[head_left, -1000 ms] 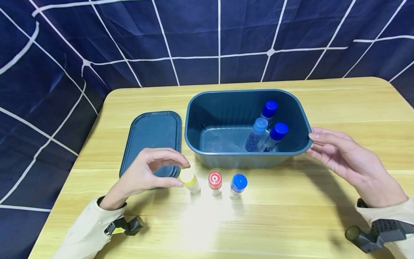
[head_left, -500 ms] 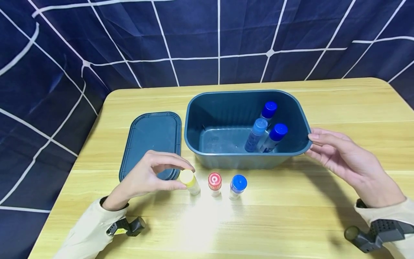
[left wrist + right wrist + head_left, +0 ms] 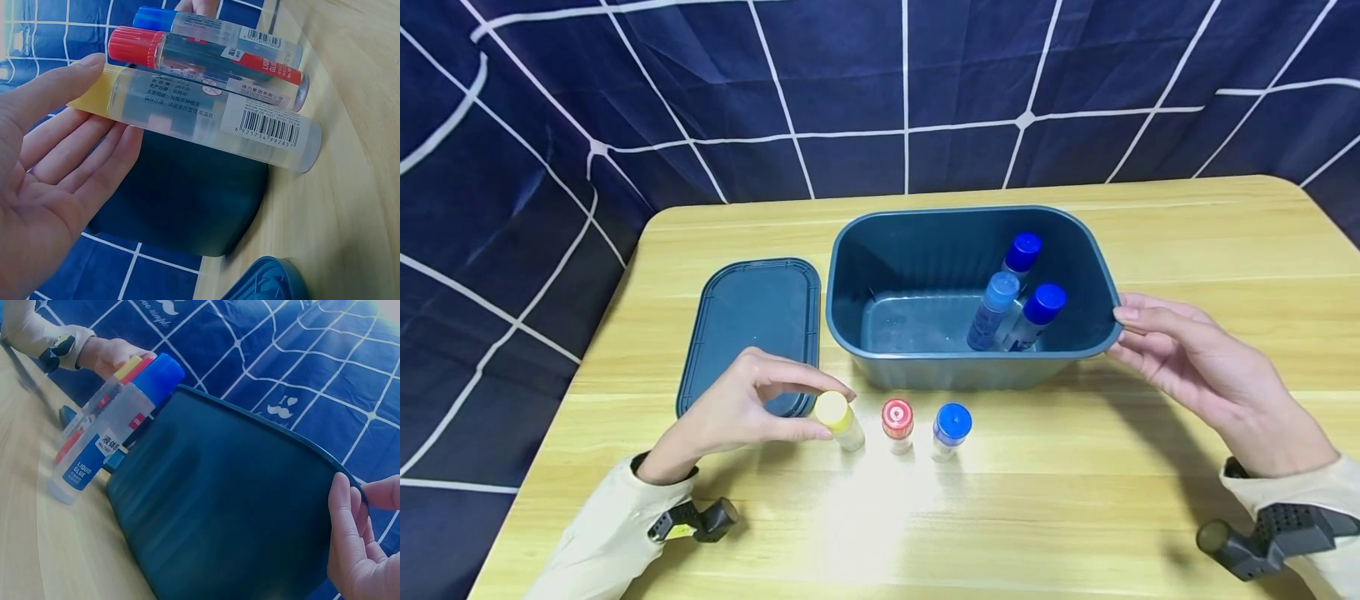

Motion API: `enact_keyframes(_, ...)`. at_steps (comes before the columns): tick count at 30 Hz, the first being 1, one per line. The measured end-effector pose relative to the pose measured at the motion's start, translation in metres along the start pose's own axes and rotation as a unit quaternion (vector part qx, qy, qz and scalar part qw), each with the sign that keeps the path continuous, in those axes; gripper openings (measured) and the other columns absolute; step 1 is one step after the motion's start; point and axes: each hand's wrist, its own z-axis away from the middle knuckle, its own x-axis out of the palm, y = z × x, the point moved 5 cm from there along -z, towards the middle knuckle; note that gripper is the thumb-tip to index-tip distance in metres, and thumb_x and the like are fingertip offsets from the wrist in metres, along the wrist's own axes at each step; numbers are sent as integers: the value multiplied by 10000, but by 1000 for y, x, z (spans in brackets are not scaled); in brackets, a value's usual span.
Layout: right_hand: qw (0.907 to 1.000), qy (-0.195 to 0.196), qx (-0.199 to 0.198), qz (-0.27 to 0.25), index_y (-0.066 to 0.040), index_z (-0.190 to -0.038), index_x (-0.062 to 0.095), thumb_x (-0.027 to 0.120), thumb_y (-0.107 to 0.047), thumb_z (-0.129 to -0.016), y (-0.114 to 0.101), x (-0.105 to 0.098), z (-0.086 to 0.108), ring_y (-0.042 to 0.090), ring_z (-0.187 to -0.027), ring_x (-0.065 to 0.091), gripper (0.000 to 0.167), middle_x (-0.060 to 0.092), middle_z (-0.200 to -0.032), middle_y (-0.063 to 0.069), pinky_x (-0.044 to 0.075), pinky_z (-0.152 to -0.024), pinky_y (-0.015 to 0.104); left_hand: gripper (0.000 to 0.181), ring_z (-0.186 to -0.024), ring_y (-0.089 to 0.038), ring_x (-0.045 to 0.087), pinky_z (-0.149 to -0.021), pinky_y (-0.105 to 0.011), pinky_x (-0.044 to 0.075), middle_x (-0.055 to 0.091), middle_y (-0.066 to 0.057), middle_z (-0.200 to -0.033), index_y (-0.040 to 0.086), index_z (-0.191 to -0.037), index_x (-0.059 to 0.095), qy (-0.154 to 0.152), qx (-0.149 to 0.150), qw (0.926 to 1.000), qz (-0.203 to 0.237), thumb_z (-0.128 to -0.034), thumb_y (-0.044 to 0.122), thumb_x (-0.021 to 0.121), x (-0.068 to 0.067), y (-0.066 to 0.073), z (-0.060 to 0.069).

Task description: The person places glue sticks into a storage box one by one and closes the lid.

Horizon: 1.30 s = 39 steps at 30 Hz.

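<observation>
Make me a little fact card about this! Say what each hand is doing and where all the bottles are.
Left hand: pinches the cap of the yellow-capped bottle
Right hand: holds the rim of the bin at its right end
In front of bin, left to right: yellow-capped bottle, red-capped bottle, blue-capped bottle
Inside bin: two dark-blue-capped bottles, one light-blue-capped bottle
Left of bin: lid, flat on the table
Readable label: "LIQUID GLUE", on the blue-capped bottle

Head view high, facing forward and down over surface (image 3: 1075,517), left wrist view tilted, close on yellow-capped bottle (image 3: 206,119), right wrist view tilted, close alongside bin (image 3: 231,506), both sharing bottle and bin
</observation>
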Motion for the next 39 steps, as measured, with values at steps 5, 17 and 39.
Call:
enact_keyframes(5, 10000, -52, 36, -26, 121, -1165, 617, 288, 61, -1017, 1, 2, 0, 345, -1031, 655, 365, 651, -1136, 247, 535, -882, 406, 341, -684, -66, 564, -516, -186, 413, 736, 0, -942, 55, -1027, 736, 110, 62, 9997, -225, -706, 24, 847, -1, 1, 1)
enact_keyframes(17, 10000, -7, 9, 10, 122, -1157, 618, 303, 59, -1016, 1, 3, 0, 343, -1022, 660, 351, 655, -1127, 246, 537, -875, 410, 360, -747, -97, 650, -504, -186, 422, 736, -12, -947, 50, -1030, 738, 357, 49, 9984, -428, -691, 11, 853, -9, 10, -1)
enact_keyframes(39, 10000, -82, -24, -42, 134, -1168, 604, 296, 76, -1010, 1, 4, 0, 352, -1055, 644, 351, 640, -1157, 256, 514, -907, 423, 386, -892, -208, 701, -827, -347, 557, 730, -118, -962, -62, -1011, 719, 1173, 358, 9924, 23, -646, -136, 820, -49, 54, -14)
